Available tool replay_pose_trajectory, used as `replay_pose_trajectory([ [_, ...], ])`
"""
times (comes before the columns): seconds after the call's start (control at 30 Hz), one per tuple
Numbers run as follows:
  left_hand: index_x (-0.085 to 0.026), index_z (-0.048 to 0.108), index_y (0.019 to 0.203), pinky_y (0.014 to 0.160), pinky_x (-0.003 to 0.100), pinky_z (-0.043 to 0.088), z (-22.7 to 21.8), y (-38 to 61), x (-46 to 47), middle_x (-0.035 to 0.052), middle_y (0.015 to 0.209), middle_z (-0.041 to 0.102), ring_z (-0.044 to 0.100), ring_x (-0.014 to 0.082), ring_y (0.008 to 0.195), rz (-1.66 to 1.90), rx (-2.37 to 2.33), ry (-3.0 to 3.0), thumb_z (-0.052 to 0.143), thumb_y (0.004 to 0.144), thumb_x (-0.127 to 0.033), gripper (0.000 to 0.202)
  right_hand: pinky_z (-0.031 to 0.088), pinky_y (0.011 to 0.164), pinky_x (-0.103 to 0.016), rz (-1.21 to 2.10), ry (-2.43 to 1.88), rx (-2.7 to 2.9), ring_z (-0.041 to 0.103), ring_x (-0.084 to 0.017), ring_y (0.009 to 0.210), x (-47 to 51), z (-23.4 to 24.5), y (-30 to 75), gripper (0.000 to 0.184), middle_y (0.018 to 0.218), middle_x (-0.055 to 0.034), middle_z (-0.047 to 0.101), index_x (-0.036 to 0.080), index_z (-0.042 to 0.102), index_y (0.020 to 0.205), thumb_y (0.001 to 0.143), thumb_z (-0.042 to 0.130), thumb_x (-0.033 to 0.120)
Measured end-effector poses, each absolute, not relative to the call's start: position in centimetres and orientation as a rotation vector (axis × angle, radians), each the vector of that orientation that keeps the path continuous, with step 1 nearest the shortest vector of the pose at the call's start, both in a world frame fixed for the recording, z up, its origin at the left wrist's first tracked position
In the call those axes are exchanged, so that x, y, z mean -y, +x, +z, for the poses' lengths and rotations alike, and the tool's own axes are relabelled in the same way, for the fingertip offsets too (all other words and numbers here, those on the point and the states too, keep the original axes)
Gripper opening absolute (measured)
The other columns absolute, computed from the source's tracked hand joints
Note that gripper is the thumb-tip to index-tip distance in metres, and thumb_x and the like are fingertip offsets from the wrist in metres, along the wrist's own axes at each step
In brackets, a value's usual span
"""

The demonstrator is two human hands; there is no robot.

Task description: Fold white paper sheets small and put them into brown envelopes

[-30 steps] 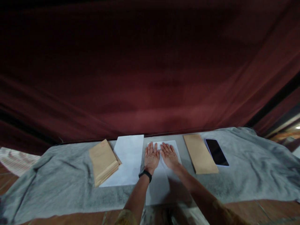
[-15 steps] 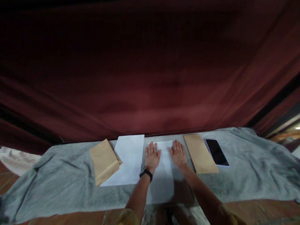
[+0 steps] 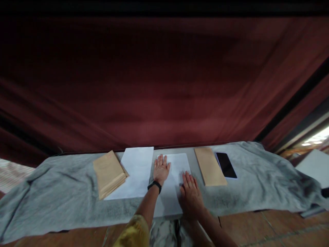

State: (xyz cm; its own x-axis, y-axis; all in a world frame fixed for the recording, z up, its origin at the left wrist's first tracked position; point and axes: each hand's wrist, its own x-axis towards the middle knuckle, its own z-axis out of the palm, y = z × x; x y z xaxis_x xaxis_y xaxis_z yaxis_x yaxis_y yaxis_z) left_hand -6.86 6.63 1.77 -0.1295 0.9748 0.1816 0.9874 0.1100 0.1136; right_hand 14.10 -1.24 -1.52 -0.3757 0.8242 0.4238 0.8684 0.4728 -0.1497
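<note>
A white sheet of paper (image 3: 172, 192) lies lengthwise in front of me on a grey cloth. My left hand (image 3: 161, 168), with a dark band on the wrist, rests flat on its upper left part, fingers stretched out. On the sheet's right edge, lower down, lies my right hand (image 3: 191, 195), its fingers extended and slightly apart. Neither hand grips anything. To the left is a stack of white paper (image 3: 138, 171), partly covered by a pile of brown envelopes (image 3: 109, 173). Right of my right hand lies a brown envelope or envelope stack (image 3: 210, 168).
A phone (image 3: 226, 165) with a dark screen lies beside the right-hand brown envelopes. The grey cloth (image 3: 69, 195) covers the long, low surface. Behind it rises a dark red fabric wall (image 3: 164, 103). Tiled floor (image 3: 246, 228) shows along the front edge.
My right hand has slid down along the sheet's right side, toward me. My left hand stays flat near the top. The view has shifted a little.
</note>
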Motion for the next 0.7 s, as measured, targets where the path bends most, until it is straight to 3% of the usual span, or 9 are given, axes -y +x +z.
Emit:
replay_pose_trajectory([
  [0.23,-0.012,0.043,0.154,0.126,0.047,0.026,2.7,-6.1,-3.1,0.0141,0.16,0.043,0.033,0.0246,0.152,-0.315,2.271,-2.088,0.029,0.106,-0.039,0.057,0.029,0.121,-0.048,-0.194,-1.408,2.27,0.048,-0.029,0.142,2.9,-1.4,14.3,0.054,0.155,-0.0155,0.05,0.014,0.046,0.153,0.103,0.041,0.034],
  [0.4,-0.026,0.043,0.154,0.124,0.052,0.03,1.2,-4.8,3.5,0.0065,0.162,0.041,0.034,0.0252,0.152,-0.328,2.118,-2.244,0.035,0.105,-0.047,0.054,0.03,0.121,-0.05,-0.201,-1.425,2.306,0.046,-0.03,0.144,2.6,-1.3,14.2,0.055,0.156,-0.0179,0.047,0.011,0.044,0.154,0.104,0.04,0.034],
  [0.57,-0.013,0.041,0.155,0.12,0.05,0.037,0.4,-6.0,8.6,0.0164,0.159,0.044,0.041,0.0279,0.148,-0.4,2.159,-2.095,0.038,0.105,-0.045,0.059,0.033,0.119,-0.051,-0.171,-1.428,2.334,0.044,-0.03,0.146,3.2,-1.1,14.9,0.053,0.158,-0.0181,0.044,0.011,0.045,0.153,0.105,0.038,0.033],
  [0.7,-0.012,0.04,0.155,0.118,0.048,0.04,-0.1,-6.7,13.0,0.0182,0.159,0.043,0.042,0.0293,0.147,-0.476,2.111,-2.104,0.045,0.103,-0.044,0.061,0.032,0.12,-0.052,-0.171,-1.386,2.344,0.043,-0.029,0.146,4.7,-1.6,16.9,0.053,0.161,-0.0153,0.041,0.015,0.041,0.155,0.105,0.038,0.032],
])
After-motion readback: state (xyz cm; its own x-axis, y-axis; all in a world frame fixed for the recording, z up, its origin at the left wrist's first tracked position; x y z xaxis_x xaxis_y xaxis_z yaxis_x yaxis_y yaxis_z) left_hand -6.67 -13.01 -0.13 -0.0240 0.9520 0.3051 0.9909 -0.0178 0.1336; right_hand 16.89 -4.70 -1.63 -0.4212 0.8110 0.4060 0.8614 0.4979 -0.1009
